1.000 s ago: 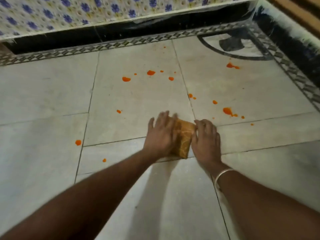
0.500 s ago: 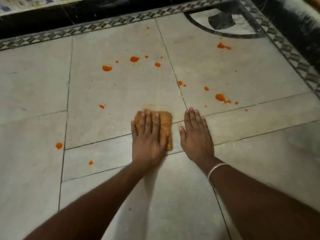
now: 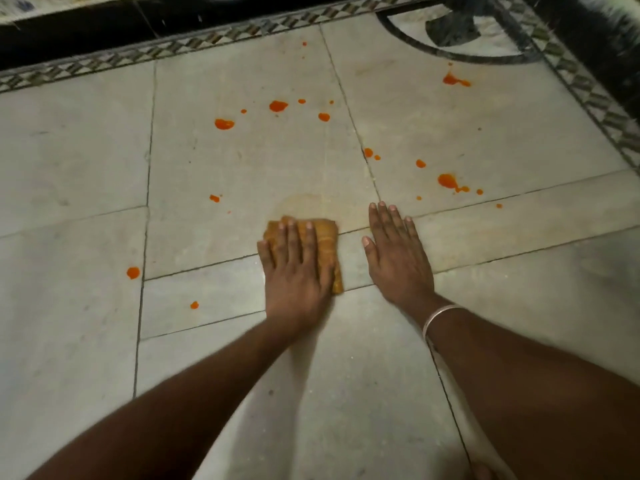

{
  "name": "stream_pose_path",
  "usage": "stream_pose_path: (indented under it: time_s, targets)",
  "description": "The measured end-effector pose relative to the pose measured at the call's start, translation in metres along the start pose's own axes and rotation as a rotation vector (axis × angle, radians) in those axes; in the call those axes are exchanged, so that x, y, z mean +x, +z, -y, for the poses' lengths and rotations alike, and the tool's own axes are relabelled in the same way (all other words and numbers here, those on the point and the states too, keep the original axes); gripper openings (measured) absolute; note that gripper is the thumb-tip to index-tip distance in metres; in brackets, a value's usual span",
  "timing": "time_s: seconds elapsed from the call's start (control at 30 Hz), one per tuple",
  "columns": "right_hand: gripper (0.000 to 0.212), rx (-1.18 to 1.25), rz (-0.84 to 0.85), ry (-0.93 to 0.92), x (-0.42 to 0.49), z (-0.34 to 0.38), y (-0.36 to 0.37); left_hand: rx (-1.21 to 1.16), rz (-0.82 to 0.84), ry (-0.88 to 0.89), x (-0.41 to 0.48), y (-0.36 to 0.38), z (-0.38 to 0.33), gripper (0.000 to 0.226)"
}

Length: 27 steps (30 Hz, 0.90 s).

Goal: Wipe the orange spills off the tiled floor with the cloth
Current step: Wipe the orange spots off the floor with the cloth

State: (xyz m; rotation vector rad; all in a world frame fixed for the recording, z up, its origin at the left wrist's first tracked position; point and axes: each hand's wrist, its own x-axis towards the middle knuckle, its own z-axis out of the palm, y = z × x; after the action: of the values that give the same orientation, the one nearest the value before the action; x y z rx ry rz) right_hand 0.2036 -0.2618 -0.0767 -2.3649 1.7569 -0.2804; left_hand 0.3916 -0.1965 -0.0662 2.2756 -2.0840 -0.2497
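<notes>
On the tiled floor (image 3: 86, 161): left hand (image 3: 296, 268), fingers straight, pressed the cloth (image 3: 325, 244). Right hand (image 3: 398, 258) lay flat beside it, fingers straight. Orange spills (image 3: 446, 180) lay beyond.

A single view is supplied, taken by a wide-angle camera worn on the person's head. It is directed forward and steeply downward onto the tiled floor (image 3: 242, 174). The floor is viewed from close above, so that grout lines and the separate orange spills (image 3: 224, 124) are resolved. The left forearm (image 3: 194, 403) is seen entering from the lower left corner and the right forearm (image 3: 519, 375) from the lower right, both reaching toward mid-frame. The far limit of the view is set by the patterned border strip (image 3: 207, 43) and the dark skirting (image 3: 104, 32) behind it.
</notes>
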Motion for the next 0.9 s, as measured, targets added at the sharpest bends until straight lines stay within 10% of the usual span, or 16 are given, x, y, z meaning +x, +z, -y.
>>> stream_pose_path:
  time_s: [0.2,0.9]
  targets:
    - [0.067,0.190,-0.024,0.068,-0.004,0.001,-0.005,0.015,0.033,0.279,0.058,-0.004,-0.048,0.072]
    - [0.067,-0.031,0.065,-0.058,-0.002,0.001,-0.003,-0.006,0.004,0.016,0.056,-0.011,0.015,0.068]
